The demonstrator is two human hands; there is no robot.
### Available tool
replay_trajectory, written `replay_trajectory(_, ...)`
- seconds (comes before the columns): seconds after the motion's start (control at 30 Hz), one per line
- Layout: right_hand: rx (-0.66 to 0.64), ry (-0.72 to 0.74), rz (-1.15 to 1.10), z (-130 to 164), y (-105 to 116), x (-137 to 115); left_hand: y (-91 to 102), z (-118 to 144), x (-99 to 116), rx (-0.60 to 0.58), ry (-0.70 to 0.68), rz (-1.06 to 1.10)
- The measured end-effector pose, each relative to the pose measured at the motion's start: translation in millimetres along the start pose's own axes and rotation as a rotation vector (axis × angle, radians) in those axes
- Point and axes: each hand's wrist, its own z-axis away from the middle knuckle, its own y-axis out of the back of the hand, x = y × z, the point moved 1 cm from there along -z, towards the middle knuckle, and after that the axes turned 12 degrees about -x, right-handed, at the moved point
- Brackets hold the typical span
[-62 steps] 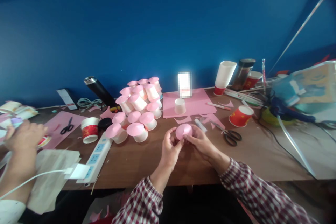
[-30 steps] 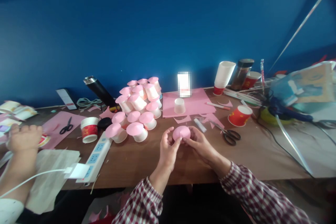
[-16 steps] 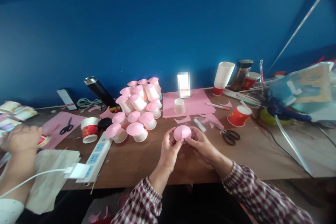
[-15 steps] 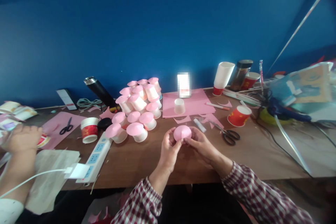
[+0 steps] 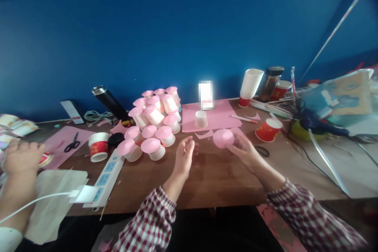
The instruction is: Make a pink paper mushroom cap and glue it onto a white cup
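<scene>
Wooden table [image 5: 224, 177]: right hand [image 5: 245, 150] holds pink paper cone [image 5: 223, 138]

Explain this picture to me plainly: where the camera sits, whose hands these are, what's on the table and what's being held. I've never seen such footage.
There is no machine here. The camera is worn on a person's head and looks forward and down, so the two checked sleeves at the bottom are that person's own arms. The right hand holds a pink paper cone in its fingers. The left hand is open and holds nothing. On the wooden table lie a pile of white cups capped with pink cones, a pink paper sheet bearing one small white cup, red paper cups, scissors and a power strip. The hand at the far left belongs to another person.
</scene>
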Motion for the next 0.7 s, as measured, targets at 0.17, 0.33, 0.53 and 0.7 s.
replay_trajectory(0.17, -0.11, -0.047, 0.104, 20, 21, 11, 6.5, -56, -1, 0.086, -0.184, -0.377)
replay_trajectory(0.33, -0.191, -0.138, 0.259, 36, 22, 13, -6.7, -104, -2, 0.137, -0.332, -0.713)
replay_trajectory(0.53, -0.132, -0.099, 0.707, 36, 31, 20, -23.2, -136, 4, 0.118, -0.246, -0.874)
replay_trajectory(0.7, -0.043, -0.112, 0.906, 34, 41, 22, -28.1, -136, 10, 0.131, -0.273, -0.88)
